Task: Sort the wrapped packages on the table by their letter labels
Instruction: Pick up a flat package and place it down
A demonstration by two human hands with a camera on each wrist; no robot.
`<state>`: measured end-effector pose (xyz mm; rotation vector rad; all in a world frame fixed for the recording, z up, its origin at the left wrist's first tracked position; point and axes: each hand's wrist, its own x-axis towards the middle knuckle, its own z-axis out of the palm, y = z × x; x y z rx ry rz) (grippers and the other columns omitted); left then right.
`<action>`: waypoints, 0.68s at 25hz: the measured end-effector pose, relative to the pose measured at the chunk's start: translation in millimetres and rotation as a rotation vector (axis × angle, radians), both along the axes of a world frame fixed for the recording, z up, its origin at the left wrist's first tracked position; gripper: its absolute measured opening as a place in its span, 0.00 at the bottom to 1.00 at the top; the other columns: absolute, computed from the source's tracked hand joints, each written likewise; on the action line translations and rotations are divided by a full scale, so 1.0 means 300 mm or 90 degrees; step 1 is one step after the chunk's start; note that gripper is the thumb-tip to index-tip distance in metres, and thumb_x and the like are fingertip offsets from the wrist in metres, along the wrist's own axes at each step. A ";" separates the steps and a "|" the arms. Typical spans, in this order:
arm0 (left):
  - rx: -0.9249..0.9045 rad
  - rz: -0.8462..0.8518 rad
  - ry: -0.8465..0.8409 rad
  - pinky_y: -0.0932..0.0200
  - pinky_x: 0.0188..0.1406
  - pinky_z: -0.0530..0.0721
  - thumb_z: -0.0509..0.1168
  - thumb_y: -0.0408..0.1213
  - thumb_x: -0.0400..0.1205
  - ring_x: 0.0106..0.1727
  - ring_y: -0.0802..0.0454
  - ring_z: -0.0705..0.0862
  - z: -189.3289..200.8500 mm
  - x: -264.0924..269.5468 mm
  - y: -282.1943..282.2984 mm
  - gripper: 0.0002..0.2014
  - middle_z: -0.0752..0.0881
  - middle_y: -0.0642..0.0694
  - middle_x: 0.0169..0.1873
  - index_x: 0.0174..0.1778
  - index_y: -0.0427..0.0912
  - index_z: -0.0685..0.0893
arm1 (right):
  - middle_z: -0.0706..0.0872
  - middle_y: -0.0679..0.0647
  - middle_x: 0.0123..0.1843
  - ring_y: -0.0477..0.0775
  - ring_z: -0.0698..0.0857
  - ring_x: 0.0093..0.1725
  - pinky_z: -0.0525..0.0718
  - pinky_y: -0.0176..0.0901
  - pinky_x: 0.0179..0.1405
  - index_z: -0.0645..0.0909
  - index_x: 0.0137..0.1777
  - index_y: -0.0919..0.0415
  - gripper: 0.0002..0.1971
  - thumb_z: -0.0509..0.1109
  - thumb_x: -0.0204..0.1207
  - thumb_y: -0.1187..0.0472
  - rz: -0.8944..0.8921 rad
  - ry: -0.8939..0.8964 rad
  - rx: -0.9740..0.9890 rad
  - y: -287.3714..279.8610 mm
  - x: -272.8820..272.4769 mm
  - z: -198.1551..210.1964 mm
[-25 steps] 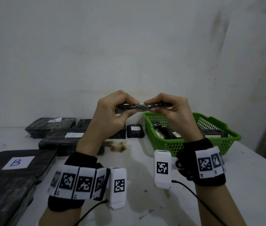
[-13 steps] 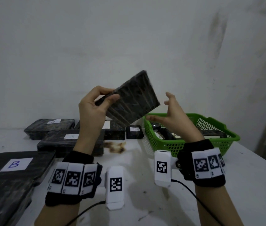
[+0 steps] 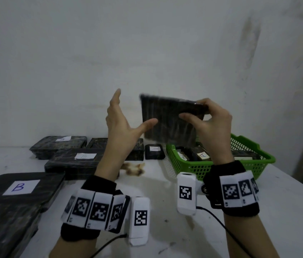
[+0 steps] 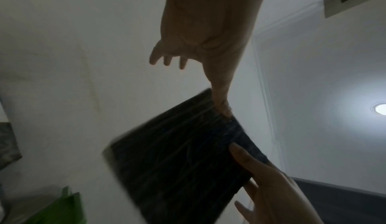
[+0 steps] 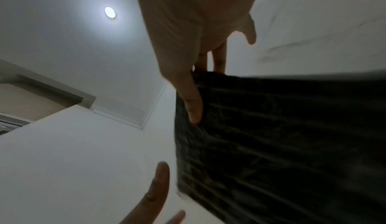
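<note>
We find the right hand (image 3: 214,127) pinching a dark wrapped package (image 3: 169,121) at its upper right corner, thumb on the near face and fingers behind, holding it upright in the air above the near end of the green basket (image 3: 247,164); the left hand (image 3: 121,125) is spread and holds nothing, its thumb tip at or just short of the package's lower left edge. No label shows on the face toward us, so we judge the step to be inspection for the letter. The next move calls for turning the package until a label reads, then matching it to the labelled packages on the table (image 3: 165,202), such as the one marked B (image 3: 19,187).
</note>
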<state>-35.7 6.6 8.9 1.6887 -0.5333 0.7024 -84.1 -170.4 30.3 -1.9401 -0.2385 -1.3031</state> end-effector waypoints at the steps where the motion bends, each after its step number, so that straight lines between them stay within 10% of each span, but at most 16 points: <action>1: 0.026 -0.018 -0.071 0.58 0.75 0.59 0.73 0.54 0.68 0.78 0.54 0.59 0.008 -0.013 0.004 0.44 0.62 0.54 0.76 0.77 0.58 0.56 | 0.83 0.38 0.32 0.44 0.81 0.36 0.78 0.64 0.57 0.83 0.38 0.53 0.07 0.77 0.62 0.54 -0.010 -0.007 -0.074 0.006 -0.006 0.003; 5: 0.066 -0.194 -0.095 0.69 0.58 0.80 0.73 0.31 0.72 0.52 0.67 0.84 0.022 -0.041 -0.004 0.14 0.87 0.62 0.47 0.49 0.53 0.86 | 0.83 0.42 0.33 0.44 0.80 0.36 0.79 0.46 0.45 0.85 0.37 0.61 0.07 0.79 0.60 0.63 0.080 0.026 -0.183 0.034 -0.004 -0.003; 8: 0.121 -0.158 -0.158 0.70 0.58 0.81 0.76 0.34 0.68 0.50 0.71 0.84 0.019 -0.047 0.004 0.16 0.87 0.59 0.46 0.52 0.48 0.86 | 0.84 0.45 0.33 0.44 0.82 0.37 0.78 0.29 0.38 0.84 0.37 0.65 0.08 0.80 0.61 0.69 0.118 0.030 -0.130 0.027 0.009 -0.011; 14: 0.095 -0.124 -0.179 0.77 0.52 0.79 0.73 0.26 0.70 0.45 0.78 0.83 0.009 -0.004 0.034 0.19 0.85 0.62 0.45 0.54 0.48 0.84 | 0.85 0.45 0.40 0.49 0.84 0.45 0.84 0.47 0.49 0.78 0.36 0.53 0.15 0.77 0.65 0.73 0.223 0.095 -0.018 0.015 -0.003 -0.002; 17: 0.134 -0.122 -0.180 0.75 0.50 0.81 0.72 0.24 0.71 0.43 0.77 0.83 0.007 -0.003 0.028 0.19 0.86 0.59 0.44 0.54 0.47 0.84 | 0.87 0.43 0.47 0.43 0.85 0.52 0.81 0.39 0.55 0.82 0.46 0.51 0.12 0.73 0.71 0.70 0.217 0.176 -0.146 0.014 -0.021 0.004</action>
